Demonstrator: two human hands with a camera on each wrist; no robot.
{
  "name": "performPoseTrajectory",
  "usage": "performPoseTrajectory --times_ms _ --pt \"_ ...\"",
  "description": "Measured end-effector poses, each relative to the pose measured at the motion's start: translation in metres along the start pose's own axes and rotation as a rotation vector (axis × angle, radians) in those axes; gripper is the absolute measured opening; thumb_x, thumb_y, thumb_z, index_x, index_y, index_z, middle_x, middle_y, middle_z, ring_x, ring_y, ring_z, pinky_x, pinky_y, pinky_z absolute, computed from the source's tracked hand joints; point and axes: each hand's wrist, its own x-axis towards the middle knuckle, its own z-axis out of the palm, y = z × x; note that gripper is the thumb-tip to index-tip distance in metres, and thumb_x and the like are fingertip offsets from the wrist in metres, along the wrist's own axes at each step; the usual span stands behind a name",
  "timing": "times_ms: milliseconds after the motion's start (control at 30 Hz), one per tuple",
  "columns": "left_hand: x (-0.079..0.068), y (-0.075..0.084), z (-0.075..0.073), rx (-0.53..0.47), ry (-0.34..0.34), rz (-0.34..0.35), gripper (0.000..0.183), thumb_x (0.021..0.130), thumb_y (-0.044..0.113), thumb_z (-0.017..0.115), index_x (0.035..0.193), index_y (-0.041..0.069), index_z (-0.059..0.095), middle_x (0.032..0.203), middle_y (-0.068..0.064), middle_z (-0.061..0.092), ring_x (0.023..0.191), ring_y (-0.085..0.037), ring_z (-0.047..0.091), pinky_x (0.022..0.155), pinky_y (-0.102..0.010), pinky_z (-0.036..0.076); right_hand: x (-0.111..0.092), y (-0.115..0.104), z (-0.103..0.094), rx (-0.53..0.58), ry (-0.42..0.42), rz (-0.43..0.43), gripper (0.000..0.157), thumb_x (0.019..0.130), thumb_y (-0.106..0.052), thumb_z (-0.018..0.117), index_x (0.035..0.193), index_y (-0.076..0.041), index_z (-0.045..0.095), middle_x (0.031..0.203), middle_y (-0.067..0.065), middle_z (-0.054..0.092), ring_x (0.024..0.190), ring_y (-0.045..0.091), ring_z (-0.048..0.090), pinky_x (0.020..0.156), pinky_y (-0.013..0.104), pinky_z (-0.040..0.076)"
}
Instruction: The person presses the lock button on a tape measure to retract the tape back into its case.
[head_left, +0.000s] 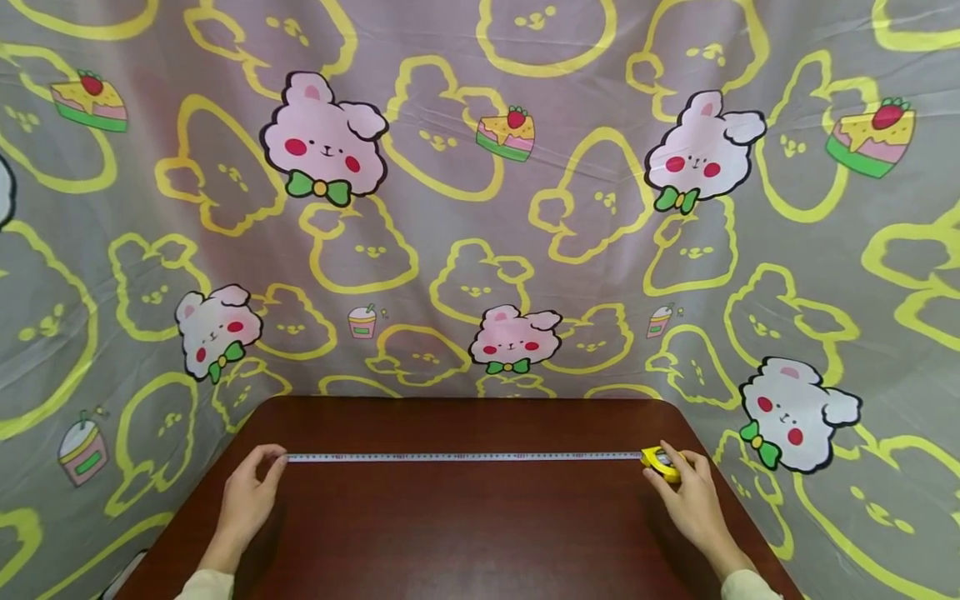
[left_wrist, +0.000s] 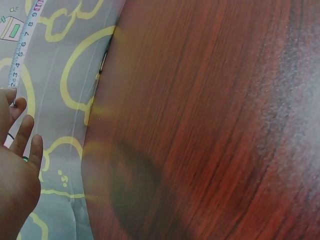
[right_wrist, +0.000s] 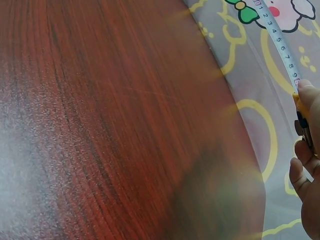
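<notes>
A yellow tape measure is in my right hand, gripped between thumb and fingers. Its white blade stretches straight across to the left, above the table. At the blade's free end my left hand pinches it between thumb and index finger. The left wrist view shows the low numbers of the blade running up from the pinching fingertips. In the right wrist view, part of the tape measure's case shows beside the right thumb, the rest hidden by the hand.
The dark red-brown wooden table has rounded far corners. Around its back and sides hangs a grey curtain printed with yellow outlines, rabbits, cakes and cups. Shadows of the hands fall on the tabletop.
</notes>
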Motion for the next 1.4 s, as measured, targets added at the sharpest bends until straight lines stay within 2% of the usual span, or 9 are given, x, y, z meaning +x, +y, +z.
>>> performPoseTrajectory --times_ms 167,500,800,967,1200,1400 --pt "-0.001 0.000 0.003 -0.006 0.002 0.020 0.008 0.100 0.005 0.067 0.108 0.004 0.067 0.101 -0.010 0.067 0.087 -0.010 0.051 0.079 -0.027 0.037 -0.002 -0.001 0.003 -0.006 0.009 -0.010 0.059 0.091 -0.014 0.082 0.140 0.007 0.057 0.121 0.032 0.045 0.106 0.049 0.052 0.086 0.060 0.044" --pt "-0.002 0.000 0.009 -0.045 0.025 0.056 0.008 0.098 0.000 0.068 0.105 0.003 0.067 0.097 -0.010 0.065 0.088 -0.005 0.051 0.080 -0.024 0.038 -0.005 -0.002 0.007 -0.016 0.019 -0.028 0.057 0.090 -0.014 0.083 0.138 0.005 0.059 0.120 0.029 0.047 0.103 0.046 0.055 0.082 0.057 0.045" --pt "-0.006 0.000 0.009 -0.037 0.019 0.046 0.008 0.098 0.001 0.069 0.105 0.003 0.067 0.097 -0.009 0.065 0.087 -0.008 0.052 0.078 -0.026 0.039 -0.006 -0.002 0.010 -0.014 -0.005 -0.020 0.058 0.091 -0.018 0.082 0.140 0.004 0.058 0.122 0.029 0.046 0.104 0.049 0.056 0.083 0.060 0.046" --pt "-0.005 0.001 0.013 -0.050 0.008 0.051 0.007 0.099 0.000 0.068 0.106 0.002 0.067 0.099 -0.011 0.067 0.090 -0.009 0.054 0.082 -0.025 0.039 -0.009 -0.001 0.009 -0.024 -0.026 0.007 0.059 0.092 -0.020 0.082 0.140 0.004 0.058 0.122 0.029 0.045 0.104 0.047 0.055 0.083 0.059 0.046" --pt "-0.004 0.002 0.017 -0.046 -0.014 0.006 0.008 0.100 0.002 0.068 0.107 0.004 0.067 0.101 -0.010 0.067 0.093 -0.013 0.054 0.085 -0.025 0.037 -0.008 -0.001 0.009 -0.025 -0.015 -0.011 0.059 0.091 -0.020 0.082 0.140 0.004 0.058 0.121 0.029 0.046 0.104 0.048 0.054 0.084 0.060 0.046" --pt "-0.006 0.003 0.018 -0.060 -0.010 0.030 0.008 0.099 0.001 0.067 0.106 0.003 0.067 0.098 -0.010 0.065 0.091 -0.016 0.054 0.083 -0.027 0.038 -0.009 -0.002 0.011 -0.020 -0.020 -0.017 0.059 0.091 -0.020 0.082 0.139 0.004 0.058 0.121 0.029 0.046 0.105 0.048 0.054 0.084 0.061 0.046"
